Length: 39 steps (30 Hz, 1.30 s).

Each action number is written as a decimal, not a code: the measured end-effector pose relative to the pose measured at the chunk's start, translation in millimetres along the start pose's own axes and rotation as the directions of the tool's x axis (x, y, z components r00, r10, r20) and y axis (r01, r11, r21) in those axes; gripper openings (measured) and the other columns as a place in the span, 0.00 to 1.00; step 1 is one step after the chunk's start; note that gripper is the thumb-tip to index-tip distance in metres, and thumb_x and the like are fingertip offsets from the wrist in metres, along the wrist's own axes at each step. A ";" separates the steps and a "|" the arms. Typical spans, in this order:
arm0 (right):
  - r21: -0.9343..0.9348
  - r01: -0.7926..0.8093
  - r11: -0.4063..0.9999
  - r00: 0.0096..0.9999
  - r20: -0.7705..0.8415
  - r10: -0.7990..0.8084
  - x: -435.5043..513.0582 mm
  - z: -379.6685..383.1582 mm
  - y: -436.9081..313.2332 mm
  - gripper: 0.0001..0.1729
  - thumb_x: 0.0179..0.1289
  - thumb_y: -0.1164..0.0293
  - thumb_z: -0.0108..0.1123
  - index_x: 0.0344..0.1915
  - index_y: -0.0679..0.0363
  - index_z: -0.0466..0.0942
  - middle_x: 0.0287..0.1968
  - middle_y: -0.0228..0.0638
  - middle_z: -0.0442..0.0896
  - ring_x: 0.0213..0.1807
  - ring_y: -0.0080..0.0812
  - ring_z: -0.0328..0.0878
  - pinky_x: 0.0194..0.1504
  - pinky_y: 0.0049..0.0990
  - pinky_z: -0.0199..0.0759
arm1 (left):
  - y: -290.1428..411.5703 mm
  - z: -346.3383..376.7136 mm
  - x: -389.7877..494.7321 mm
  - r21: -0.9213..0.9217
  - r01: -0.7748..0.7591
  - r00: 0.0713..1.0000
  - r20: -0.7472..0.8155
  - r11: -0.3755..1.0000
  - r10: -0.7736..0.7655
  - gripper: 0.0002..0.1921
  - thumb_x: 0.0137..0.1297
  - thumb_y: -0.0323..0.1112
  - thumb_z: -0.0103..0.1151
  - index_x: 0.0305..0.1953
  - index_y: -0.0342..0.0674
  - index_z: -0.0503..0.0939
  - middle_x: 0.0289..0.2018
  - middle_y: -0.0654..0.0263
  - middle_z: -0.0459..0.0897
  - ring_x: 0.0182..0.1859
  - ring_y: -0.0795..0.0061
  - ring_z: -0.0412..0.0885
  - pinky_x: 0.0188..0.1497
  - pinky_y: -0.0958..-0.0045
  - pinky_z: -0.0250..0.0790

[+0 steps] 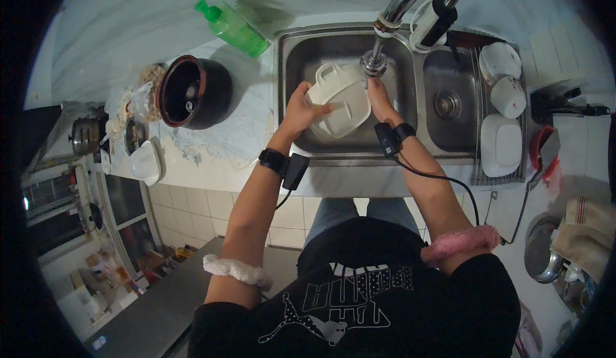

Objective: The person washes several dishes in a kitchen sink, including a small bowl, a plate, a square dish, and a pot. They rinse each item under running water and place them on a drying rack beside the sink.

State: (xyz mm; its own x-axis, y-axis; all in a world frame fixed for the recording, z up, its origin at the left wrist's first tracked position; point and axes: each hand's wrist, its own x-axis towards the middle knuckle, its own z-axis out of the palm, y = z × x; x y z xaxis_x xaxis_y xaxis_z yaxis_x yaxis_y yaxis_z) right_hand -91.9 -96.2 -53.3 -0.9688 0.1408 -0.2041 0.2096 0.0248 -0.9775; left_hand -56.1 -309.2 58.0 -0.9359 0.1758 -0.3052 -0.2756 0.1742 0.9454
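Observation:
Over the large basin of a stainless steel sink (301, 148), a cream plastic piece (344, 100) with rounded corners and a loop handle is held at a tilt. My left hand (304, 110) grips its left side, the thumb lying across its face. At the opposite edge is my right hand (381, 103), fingers pointing up beneath the faucet head (373, 63). That head hides part of the right fingers, so their grip on the piece is unclear. Whether water runs is also hard to see.
A green pump bottle (236, 29) and a dark pot (204, 92) stand left of the sink. White dishes (501, 145) rest on a rack to the right, beside the small basin (450, 81). The chrome faucet (402, 2) arches overhead. A cable (447, 179) trails from my right wrist.

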 end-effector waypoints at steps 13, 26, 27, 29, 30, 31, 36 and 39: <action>-0.212 0.069 0.975 0.991 -0.097 -0.091 -10.6 9.6 -19.5 0.23 0.72 0.57 0.40 0.47 0.65 0.74 0.43 0.51 0.80 0.47 0.53 0.76 0.50 0.38 0.67 | 14.6 16.8 -12.5 -0.079 0.002 0.985 -0.171 0.997 -0.016 0.29 0.43 0.19 0.64 0.52 0.34 0.73 0.44 0.62 0.81 0.45 0.67 0.80 0.49 0.68 0.71; 0.438 -0.512 0.739 0.784 -0.112 0.610 -60.5 56.8 24.8 0.30 0.75 0.49 0.35 0.54 0.64 0.71 0.38 0.38 0.78 0.33 0.31 0.77 0.29 0.31 0.69 | -13.3 73.6 -8.3 -0.542 -0.185 0.837 -0.524 0.820 -0.158 0.30 0.44 0.17 0.63 0.54 0.33 0.70 0.47 0.59 0.78 0.47 0.62 0.78 0.51 0.65 0.69; 0.447 -0.459 0.768 0.802 -0.164 0.575 -49.2 44.1 20.9 0.29 0.75 0.50 0.36 0.53 0.64 0.71 0.38 0.39 0.78 0.34 0.33 0.77 0.31 0.32 0.69 | -12.2 74.5 -11.7 -0.536 -0.201 0.848 -0.514 0.820 -0.128 0.30 0.43 0.17 0.63 0.54 0.33 0.71 0.47 0.59 0.78 0.47 0.63 0.78 0.51 0.65 0.69; 0.422 -0.481 0.769 0.813 -0.115 0.571 -32.7 21.6 16.7 0.27 0.75 0.52 0.36 0.52 0.66 0.71 0.38 0.40 0.79 0.35 0.35 0.77 0.34 0.33 0.69 | -10.4 77.8 -20.0 -0.501 -0.113 0.855 -0.488 0.858 -0.173 0.30 0.43 0.17 0.63 0.54 0.33 0.71 0.47 0.60 0.78 0.47 0.63 0.78 0.51 0.65 0.70; 0.423 -0.470 0.775 0.820 -0.117 0.560 -33.4 19.4 16.6 0.27 0.75 0.54 0.37 0.51 0.66 0.71 0.38 0.41 0.79 0.36 0.37 0.77 0.36 0.34 0.69 | -10.0 79.6 -22.9 -0.488 -0.012 0.830 -0.492 0.873 -0.264 0.31 0.43 0.17 0.63 0.54 0.33 0.71 0.47 0.60 0.78 0.47 0.63 0.78 0.51 0.65 0.70; 0.429 -0.441 0.788 0.831 -0.135 0.539 -33.9 19.0 16.9 0.26 0.74 0.55 0.37 0.50 0.67 0.71 0.38 0.42 0.79 0.37 0.38 0.77 0.38 0.35 0.70 | -10.2 82.1 -24.5 -0.497 -0.020 0.834 -0.487 0.868 -0.260 0.30 0.43 0.17 0.63 0.54 0.33 0.71 0.46 0.60 0.79 0.46 0.64 0.79 0.50 0.65 0.70; 0.447 -0.284 0.848 0.868 -0.256 0.425 -70.3 68.7 16.5 0.23 0.74 0.58 0.40 0.50 0.69 0.70 0.42 0.45 0.80 0.43 0.42 0.77 0.46 0.36 0.70 | -17.9 92.8 -10.6 -0.554 -0.184 0.804 -0.560 0.812 -0.200 0.27 0.46 0.19 0.62 0.53 0.32 0.71 0.47 0.61 0.79 0.43 0.65 0.80 0.45 0.67 0.73; 0.385 -0.324 0.864 0.860 -0.260 0.438 -72.9 84.8 7.5 0.27 0.73 0.53 0.43 0.57 0.65 0.69 0.53 0.44 0.77 0.51 0.36 0.75 0.52 0.33 0.69 | -21.0 95.0 -5.3 -0.669 -0.149 0.797 -0.517 0.728 -0.312 0.26 0.47 0.19 0.62 0.52 0.30 0.71 0.47 0.60 0.79 0.44 0.63 0.80 0.44 0.66 0.74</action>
State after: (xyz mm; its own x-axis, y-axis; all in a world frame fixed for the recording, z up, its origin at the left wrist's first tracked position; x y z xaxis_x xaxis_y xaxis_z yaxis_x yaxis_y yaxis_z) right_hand -31.0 -190.2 -50.4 -0.7072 0.3895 -0.5901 0.4440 -0.4049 -0.7994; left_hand -24.5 -221.8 28.9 -0.7733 -0.4156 -0.4788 -0.2076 -0.5476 0.8106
